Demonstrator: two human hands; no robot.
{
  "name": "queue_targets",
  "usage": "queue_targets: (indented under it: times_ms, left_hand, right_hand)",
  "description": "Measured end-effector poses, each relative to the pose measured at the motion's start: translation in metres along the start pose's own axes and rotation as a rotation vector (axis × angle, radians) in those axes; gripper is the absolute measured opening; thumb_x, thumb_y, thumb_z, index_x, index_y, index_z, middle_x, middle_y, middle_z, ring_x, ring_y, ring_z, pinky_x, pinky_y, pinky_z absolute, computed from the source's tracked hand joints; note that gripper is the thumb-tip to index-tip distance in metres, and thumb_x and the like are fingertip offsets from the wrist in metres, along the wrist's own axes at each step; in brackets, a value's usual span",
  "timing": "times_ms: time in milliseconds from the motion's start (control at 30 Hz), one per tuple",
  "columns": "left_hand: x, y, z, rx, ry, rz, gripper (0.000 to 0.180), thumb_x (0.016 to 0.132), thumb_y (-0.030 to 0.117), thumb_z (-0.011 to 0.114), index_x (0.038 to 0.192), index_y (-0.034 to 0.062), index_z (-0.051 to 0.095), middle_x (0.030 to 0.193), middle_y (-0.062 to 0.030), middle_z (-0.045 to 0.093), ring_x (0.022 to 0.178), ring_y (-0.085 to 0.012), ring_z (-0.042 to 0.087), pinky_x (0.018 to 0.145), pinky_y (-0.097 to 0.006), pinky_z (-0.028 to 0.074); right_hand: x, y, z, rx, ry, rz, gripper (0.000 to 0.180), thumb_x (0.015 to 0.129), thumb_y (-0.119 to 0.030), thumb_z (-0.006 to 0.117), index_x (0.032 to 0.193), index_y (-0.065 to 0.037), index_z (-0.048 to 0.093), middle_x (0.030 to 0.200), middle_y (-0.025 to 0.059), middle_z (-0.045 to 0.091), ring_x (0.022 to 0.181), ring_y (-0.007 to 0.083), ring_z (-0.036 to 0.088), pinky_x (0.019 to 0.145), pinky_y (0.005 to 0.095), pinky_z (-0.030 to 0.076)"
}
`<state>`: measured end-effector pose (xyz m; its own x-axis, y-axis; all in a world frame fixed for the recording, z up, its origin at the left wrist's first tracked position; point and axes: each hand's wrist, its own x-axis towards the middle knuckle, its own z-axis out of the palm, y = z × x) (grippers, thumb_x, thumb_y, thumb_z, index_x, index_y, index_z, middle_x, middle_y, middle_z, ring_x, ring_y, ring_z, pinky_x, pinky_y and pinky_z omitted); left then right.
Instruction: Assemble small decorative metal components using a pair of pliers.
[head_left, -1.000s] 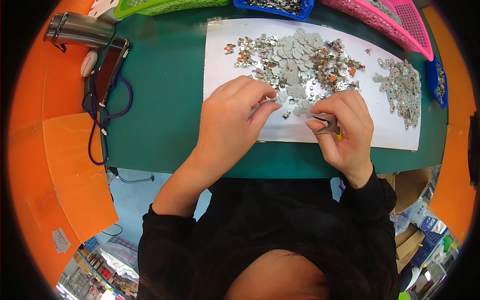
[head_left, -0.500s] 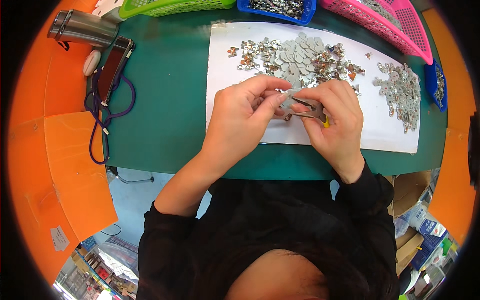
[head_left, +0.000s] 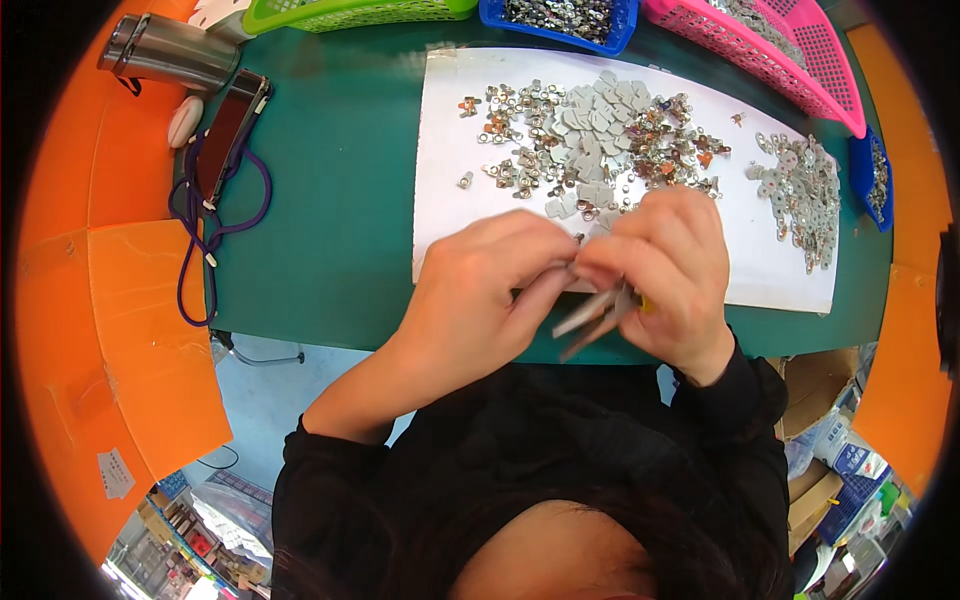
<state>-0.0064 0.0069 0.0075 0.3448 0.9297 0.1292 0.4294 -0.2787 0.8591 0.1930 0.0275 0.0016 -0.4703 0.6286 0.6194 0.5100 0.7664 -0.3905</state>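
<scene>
My left hand (head_left: 490, 285) is closed in a pinch, its fingertips meeting those of my right hand at the near edge of the white board (head_left: 460, 210). What the left fingers pinch is too small and blurred to name. My right hand (head_left: 670, 280) is wrapped round a pair of pliers (head_left: 590, 325), whose blurred jaws point down and to the left with a gap between them. Its thumb and forefinger reach the left fingertips. Just beyond both hands lie grey flat plates (head_left: 600, 115) and small metal clips (head_left: 520, 170), some copper-coloured.
Finished-looking grey pieces (head_left: 805, 200) form a pile at the board's right. Behind stand a green basket (head_left: 350, 14), a blue tray (head_left: 560, 40) and a pink basket (head_left: 760, 60). Another blue tray (head_left: 868, 185) is far right. A phone (head_left: 225, 140) with purple cord and a steel flask (head_left: 175, 52) sit left.
Both hands have drawn nearer to me, off the pile. The pliers have swung from pointing left at the left fingertips to pointing down and left, away from them.
</scene>
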Motion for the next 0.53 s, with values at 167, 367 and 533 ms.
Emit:
queue_targets:
  times_ms: [167,367,533]
  left_hand:
    - [-0.025,-0.008,-0.012,-0.255,-0.057,-0.184,0.013,0.088,0.002,0.069,0.101,-0.0002,0.072,0.086,-0.0085,0.071,0.074,-0.0164,0.067,0.067,-0.028,0.052]
    - [-0.033,-0.029,-0.027,-0.727,0.261,-0.438,0.025,0.095,0.006,0.065,0.119,-0.0012,0.066,0.09,-0.0105,0.072,0.074,-0.011,0.065,0.069,-0.024,0.053]
    - [-0.034,-0.037,-0.032,-0.847,0.375,-0.405,0.026,0.096,0.008,0.065,0.121,-0.0001,0.066,0.091,-0.0121,0.072,0.075,-0.0136,0.067,0.069,-0.025,0.054]
  right_hand:
    - [0.002,-0.005,0.0,0.075,-0.055,0.005,0.022,0.067,-0.009,0.079,0.087,-0.01,0.07,0.082,0.0048,0.057,0.079,0.0278,0.055,0.07,0.0406,0.043]
    - [0.016,0.012,0.019,-0.17,-0.109,0.065,0.029,0.068,-0.006,0.077,0.095,-0.014,0.072,0.082,0.0011,0.059,0.085,0.0241,0.059,0.078,0.0385,0.044]
    - [0.019,0.01,0.036,-0.338,-0.239,-0.024,0.032,0.071,-0.008,0.073,0.102,-0.018,0.073,0.087,-0.001,0.061,0.09,0.0227,0.059,0.085,0.0401,0.044]
